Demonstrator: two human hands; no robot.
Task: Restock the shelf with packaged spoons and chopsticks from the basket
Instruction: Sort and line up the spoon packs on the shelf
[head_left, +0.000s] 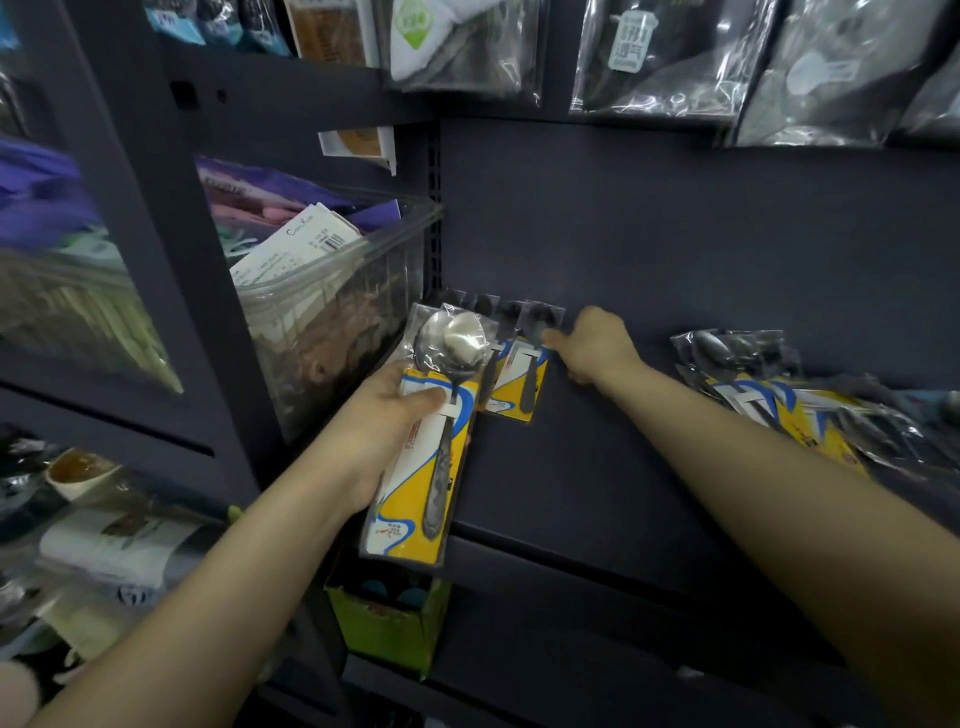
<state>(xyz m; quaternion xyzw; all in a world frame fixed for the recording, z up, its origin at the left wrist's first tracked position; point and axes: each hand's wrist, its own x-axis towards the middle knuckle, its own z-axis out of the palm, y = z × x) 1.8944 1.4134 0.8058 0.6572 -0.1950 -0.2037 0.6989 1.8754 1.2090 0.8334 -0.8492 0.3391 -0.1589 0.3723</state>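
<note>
My left hand (400, 415) grips a packaged spoon (431, 441), a steel spoon on a yellow, white and blue card in clear wrap, held over the front left of the dark shelf (597, 467). Behind it a row of packaged spoons (519, 379) stands against the back left corner. My right hand (597, 345) reaches to that row, its fingers touching the rightmost pack's edge; whether it pinches the pack is unclear. A loose pile of spoon packs (779, 400) lies at the shelf's right. No basket or chopsticks are in view.
A clear plastic bin (332, 312) of packaged goods sits left of the shelf upright. Bagged items (660, 57) hang above. A green carton (389, 618) stands on the level below. More packaged goods (104, 535) fill the lower left.
</note>
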